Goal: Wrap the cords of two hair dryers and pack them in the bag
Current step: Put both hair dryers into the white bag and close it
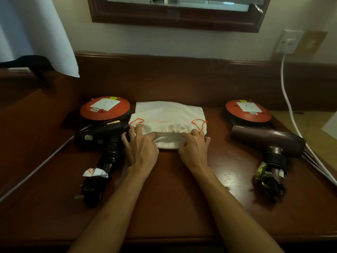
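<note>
Your left hand (pixel 141 147) and right hand (pixel 194 146) are each pinching the gathered mouth of the white bag (pixel 169 121), every grip curling over its near edge on the tabletop (pixel 169 189). Just left of your left grip the black hair dryer (pixel 102 137) is lying, cord bundled; well right of your right grip, the maroon hair dryer (pixel 268 143).

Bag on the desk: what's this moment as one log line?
bag mouth: held by left hand and right hand | both dryers: outside bag | cords: bundled
</note>
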The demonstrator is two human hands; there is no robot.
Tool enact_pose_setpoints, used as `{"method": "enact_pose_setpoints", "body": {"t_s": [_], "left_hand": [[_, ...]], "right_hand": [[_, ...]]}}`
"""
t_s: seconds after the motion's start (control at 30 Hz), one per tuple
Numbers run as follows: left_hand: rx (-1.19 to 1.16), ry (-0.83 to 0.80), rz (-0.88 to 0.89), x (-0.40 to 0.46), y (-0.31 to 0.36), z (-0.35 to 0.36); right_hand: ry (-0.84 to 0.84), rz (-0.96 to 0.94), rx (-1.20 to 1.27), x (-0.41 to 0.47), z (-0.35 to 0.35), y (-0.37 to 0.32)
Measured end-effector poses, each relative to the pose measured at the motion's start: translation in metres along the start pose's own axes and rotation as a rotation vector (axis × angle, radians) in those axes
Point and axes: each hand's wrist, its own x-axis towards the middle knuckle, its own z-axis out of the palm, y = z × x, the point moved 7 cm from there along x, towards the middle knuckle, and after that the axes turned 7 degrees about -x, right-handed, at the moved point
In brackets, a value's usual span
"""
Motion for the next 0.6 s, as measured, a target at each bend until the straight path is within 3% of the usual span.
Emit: {"method": "enact_pose_setpoints", "body": {"t_s": [0.23,0.43,0.6], "left_hand": [[-0.051,0.101,-0.037,0.003,-0.006,-0.01],[-0.15,-0.191,0.126,0.002,0.003,0.005],[-0.161,-0.173,0.098,0.005,-0.003,0.001]], "right_hand": [[0.061,0.027,0.031,0.004,-0.008,0.008],[0.024,0.101,-0.017,0.007,-0.015,0.022],[-0.016,0.091,-0.011,0.01,-0.019,0.03]]}}
